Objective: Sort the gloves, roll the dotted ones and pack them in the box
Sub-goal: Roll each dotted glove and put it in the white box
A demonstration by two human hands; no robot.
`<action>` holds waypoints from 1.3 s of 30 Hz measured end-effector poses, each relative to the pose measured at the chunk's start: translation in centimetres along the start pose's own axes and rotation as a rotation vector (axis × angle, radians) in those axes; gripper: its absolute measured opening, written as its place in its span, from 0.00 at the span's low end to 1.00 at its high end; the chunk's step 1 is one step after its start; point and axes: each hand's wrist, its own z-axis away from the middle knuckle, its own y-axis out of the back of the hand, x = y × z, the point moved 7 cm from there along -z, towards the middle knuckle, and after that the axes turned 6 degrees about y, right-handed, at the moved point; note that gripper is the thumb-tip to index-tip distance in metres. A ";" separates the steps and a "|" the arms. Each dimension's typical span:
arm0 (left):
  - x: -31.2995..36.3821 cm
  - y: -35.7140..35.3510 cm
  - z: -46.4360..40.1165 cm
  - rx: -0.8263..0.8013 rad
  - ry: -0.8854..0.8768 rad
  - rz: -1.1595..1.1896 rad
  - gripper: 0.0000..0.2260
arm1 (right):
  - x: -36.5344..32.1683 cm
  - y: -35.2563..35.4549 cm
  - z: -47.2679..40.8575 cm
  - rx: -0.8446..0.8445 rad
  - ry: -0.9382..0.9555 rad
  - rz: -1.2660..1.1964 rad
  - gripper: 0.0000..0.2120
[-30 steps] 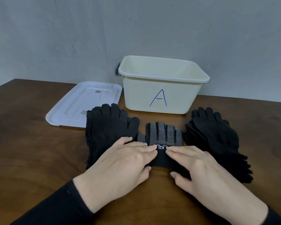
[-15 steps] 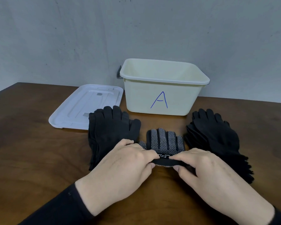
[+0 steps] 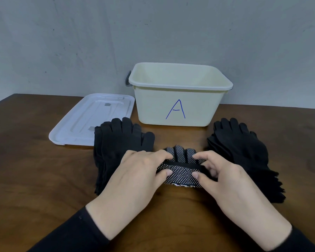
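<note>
A black dotted glove (image 3: 180, 173) lies in the middle of the table, partly rolled from the cuff, with its fingertips still flat and pointing at the box. My left hand (image 3: 135, 177) grips the left end of the roll. My right hand (image 3: 224, 180) grips the right end, fingers curled over the top and thumb in front. The cream box (image 3: 178, 108) marked with a blue "A" stands open behind the glove, and no contents show in it.
One stack of plain black gloves (image 3: 116, 144) lies left of the roll, partly under my left hand. Another stack of black gloves (image 3: 244, 153) lies to the right. The white lid (image 3: 91, 120) rests flat left of the box. A grey wall rises behind the table.
Both hands went from pressing flat on the cuff to curling round it. The roll has grown and moved towards the glove's fingertips, so less of the flat glove shows.
</note>
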 end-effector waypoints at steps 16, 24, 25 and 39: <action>0.8 -1.1 0.5 0.085 -0.234 -0.158 0.18 | 0.3 -1.2 -0.3 0.061 0.129 0.208 0.13; 0.6 -3.4 0.9 -0.151 -0.241 -0.214 0.21 | -2.0 -1.2 0.5 0.067 0.368 0.268 0.20; 0.7 -3.3 0.8 -0.135 -0.242 -0.221 0.20 | -2.0 -1.4 0.6 0.043 0.373 0.272 0.20; 0.5 -2.5 0.2 -0.017 -0.134 -0.189 0.17 | -0.9 -0.8 -0.2 -0.001 0.228 0.169 0.16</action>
